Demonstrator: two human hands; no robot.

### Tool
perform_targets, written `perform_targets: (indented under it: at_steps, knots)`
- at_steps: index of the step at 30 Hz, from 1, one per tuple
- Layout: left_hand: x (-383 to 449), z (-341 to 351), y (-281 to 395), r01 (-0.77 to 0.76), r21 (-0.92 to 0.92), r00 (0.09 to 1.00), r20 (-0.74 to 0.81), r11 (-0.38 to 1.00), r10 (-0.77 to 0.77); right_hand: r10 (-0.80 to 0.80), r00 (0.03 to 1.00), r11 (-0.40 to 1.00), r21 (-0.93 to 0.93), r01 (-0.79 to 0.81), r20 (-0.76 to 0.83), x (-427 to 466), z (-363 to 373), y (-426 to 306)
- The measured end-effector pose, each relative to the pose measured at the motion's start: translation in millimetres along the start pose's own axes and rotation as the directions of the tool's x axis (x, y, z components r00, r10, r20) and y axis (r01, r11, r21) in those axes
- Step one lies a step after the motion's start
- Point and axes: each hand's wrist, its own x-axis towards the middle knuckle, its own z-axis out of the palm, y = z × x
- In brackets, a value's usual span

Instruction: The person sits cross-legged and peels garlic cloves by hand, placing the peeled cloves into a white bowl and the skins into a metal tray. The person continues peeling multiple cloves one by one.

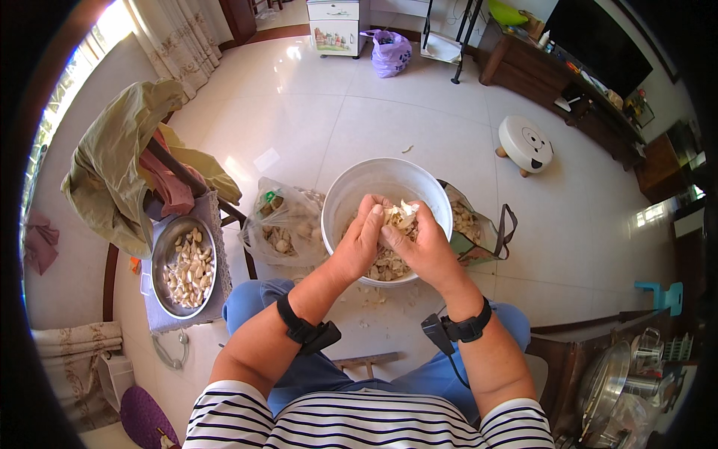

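Over a white plastic bucket [387, 168], my left hand [359, 238] and my right hand [422, 241] are held together, thumbs close to each other. Between them is garlic [401, 214] with loose, papery skin sticking up; my fingers hide the rest of it. Pale garlic skins [390, 265] lie inside the bucket. To the left, a steel basin [159, 292] holds many separated garlic cloves [190, 266] and rests on a cloth-covered chair seat [221, 303].
Left of the bucket sits a clear plastic bag [305, 247] of garlic bulbs; a dark-handled bag [468, 224] with garlic leans at its right. A draped chair back [112, 157] rises at left. Further off are a round white stool [524, 143] and a purple bag [391, 56].
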Motion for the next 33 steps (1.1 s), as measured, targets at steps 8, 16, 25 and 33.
perform_targets:
  at_steps: [8, 16, 25, 33]
  knots:
    - [1.7, -1.3, -12.5, -0.174, 0.2, 0.981, -0.048, 0.964, 0.187, -0.026, 0.995, 0.996, -0.09, 0.018, -0.093, -3.8, 7.3, 16.1]
    - [2.7, -0.1, -3.7, 0.051, -0.096, 0.995, -0.082, 0.994, -0.059, 0.426, 0.904, 0.826, 0.399, -0.399, 0.022, -2.4, -0.9, -15.5]
    - [4.3, -2.8, -13.6, -0.051, 0.11, 0.991, -0.12, 0.993, 0.064, 0.057, 0.998, 0.997, 0.05, -0.056, -0.02, 1.0, 0.1, 10.1]
    - [3.2, 0.0, -16.4, -0.159, 0.264, 0.979, -0.08, 0.951, 0.186, 0.038, 0.999, 0.995, 0.093, -0.038, 0.01, 0.3, 3.6, 18.0]
